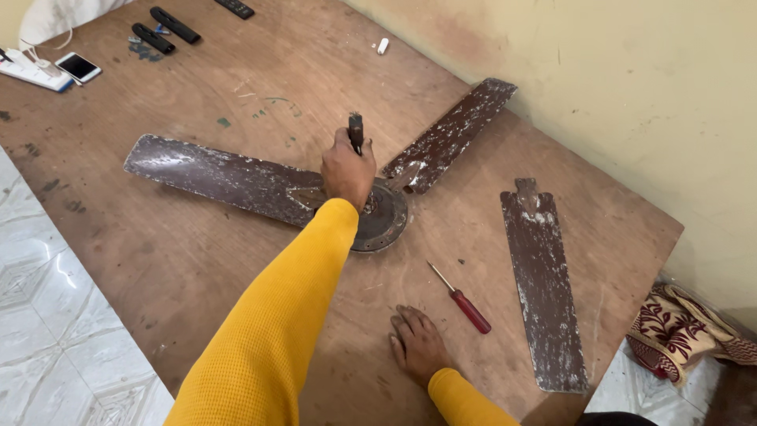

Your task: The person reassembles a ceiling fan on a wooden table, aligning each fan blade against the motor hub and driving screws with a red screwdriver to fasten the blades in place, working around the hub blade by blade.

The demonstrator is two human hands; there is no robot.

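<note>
**Ceiling fan in pieces on a worn wooden counter**

Seen from above: left hand [348, 170], in a ribbed mustard-yellow sleeve, closed around the dark handle of a tool [356, 131] standing upright over the round metal hub [383, 219] of a ceiling fan, fingers wrapped tight on the grip. Right hand [419, 344] flat on the counter [197, 268] near the lower edge, fingers spread and pressed to the wood, holding nothing. Just beyond those fingertips, a red-handled screwdriver [463, 300] with a thin steel shaft, lying loose and pointing toward the hub.

Two long brown blades attached at the hub: one [217, 177] reaching left, the other [449, 134] angled up toward the wall, both flecked and scraped to whitish patches. Third blade [544, 292] detached, well apart to the right, its mounting bracket at the far end.

Counter of reddish-brown plywood, scuffed, stained and dotted with paint. At the far left corner, a white smartphone [78, 67] beside a white power strip [30, 72]; two black remote-shaped bars [163, 31] nearby, a third [235, 8] at the top edge; a small white object [382, 46] near the wall. Pale yellow plaster wall [631, 95] along the right; white patterned floor tiles [47, 315] at left; folded maroon-and-cream patterned cloth [682, 331] on the floor at lower right.
</note>
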